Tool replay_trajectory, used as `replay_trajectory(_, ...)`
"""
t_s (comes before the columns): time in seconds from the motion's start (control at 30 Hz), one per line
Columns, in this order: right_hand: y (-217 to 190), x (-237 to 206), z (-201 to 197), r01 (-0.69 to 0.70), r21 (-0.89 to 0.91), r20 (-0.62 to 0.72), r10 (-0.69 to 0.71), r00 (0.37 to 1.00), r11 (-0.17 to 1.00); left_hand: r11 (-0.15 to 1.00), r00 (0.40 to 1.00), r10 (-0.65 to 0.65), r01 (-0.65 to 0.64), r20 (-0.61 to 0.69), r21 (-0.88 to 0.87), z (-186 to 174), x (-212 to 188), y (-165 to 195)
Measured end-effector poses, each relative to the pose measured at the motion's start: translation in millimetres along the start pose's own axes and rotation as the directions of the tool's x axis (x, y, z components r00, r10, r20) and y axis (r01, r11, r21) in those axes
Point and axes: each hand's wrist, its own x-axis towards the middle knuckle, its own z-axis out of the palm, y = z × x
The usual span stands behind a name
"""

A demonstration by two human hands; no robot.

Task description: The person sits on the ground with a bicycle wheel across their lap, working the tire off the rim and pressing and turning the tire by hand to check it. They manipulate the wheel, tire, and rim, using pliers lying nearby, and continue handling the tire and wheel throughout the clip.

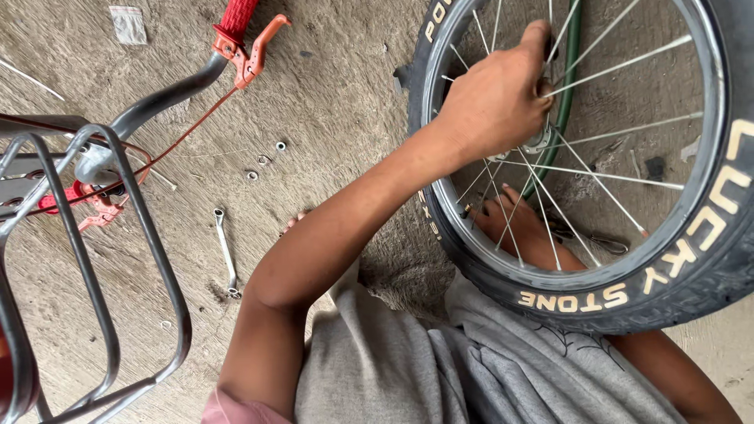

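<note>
Your left hand [495,102] grips the hub of the bicycle wheel [691,235] at near right; your right hand [514,224] rests behind the spokes, grip unclear. Rigid, light rim; thin spokes bend—hold tyre or hub.

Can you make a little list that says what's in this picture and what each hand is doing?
place: rough concrete floor
main thing: bicycle wheel with black tyre and silver spokes
left hand: on the spokes near the hub
right hand: behind the spokes, lower down; grip cannot be made out
on the floor: wrench, small nuts
nearby: handlebar with red grip, grey metal basket
</note>
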Motion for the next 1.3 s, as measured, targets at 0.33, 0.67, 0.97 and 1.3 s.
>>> replay_trajectory(0.33,7,-3,-1,-0.032,0.205,-0.095,0.053,0.994,0.978,1.000,1.000,0.024,-0.024,-0.010,-0.009,1,-4,-1)
replay_trajectory(0.67,-20,-16,-57,0.226,0.820,-0.379,0.202,0.903,0.525,0.997,0.998,0.045,-0.048,-0.049,-0.062,-14,-15,-13)
replay_trajectory(0.97,-29,-2,-78,0.203,0.601,-0.434,0.102,0.895,0.773,0.998,0.998,0.054,-0.054,-0.013,-0.036,-16,-21,-21)
replay_trajectory(1.3,-28,6,-84,0.207,0.524,-0.449,0.062,0.891,0.826,0.991,0.998,0.062,-0.062,-0.004,-0.115,-21,-25,-21)
